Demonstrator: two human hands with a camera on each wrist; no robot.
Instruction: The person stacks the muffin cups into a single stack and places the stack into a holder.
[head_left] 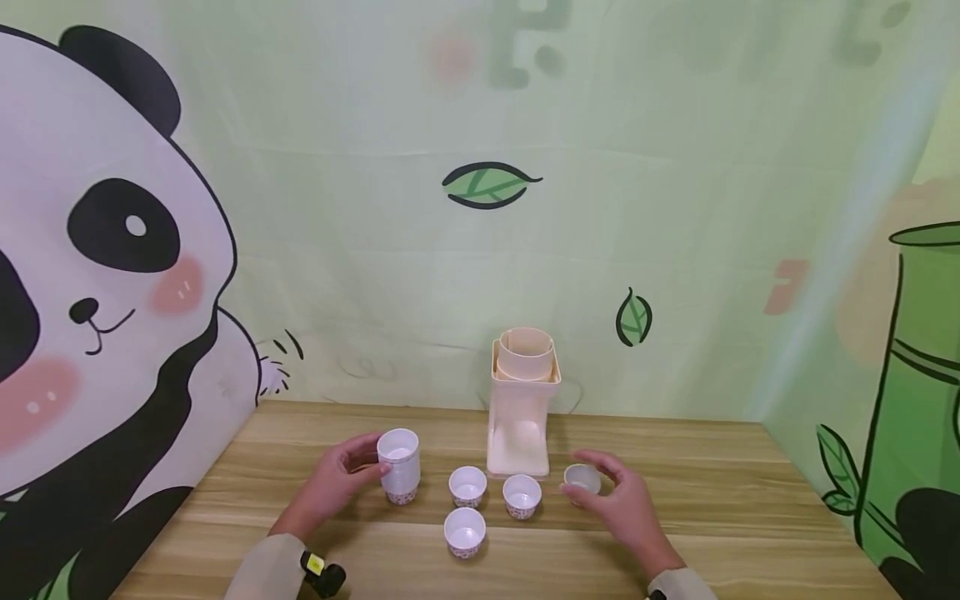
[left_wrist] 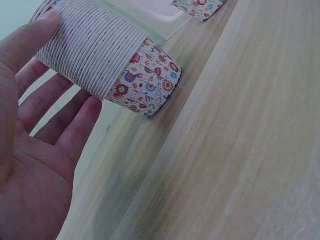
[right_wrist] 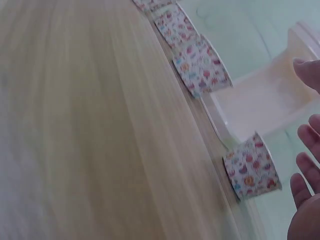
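My left hand grips a tall stack of nested white paper cups, thumb on the near side and fingers behind. In the left wrist view, the stack's ridged rims sit above one flower-patterned cup wall, its base low over the table. On the other side, my right hand hovers around a single paper cup, thumb and fingers spread. The right wrist view shows that cup upright on the table with a gap between it and the fingers.
Between the hands, three more patterned paper cups stand upright: a left one, a right one and a front one. Behind them is a pale pink holder with a round tube on top. A printed cloth backs the wooden table.
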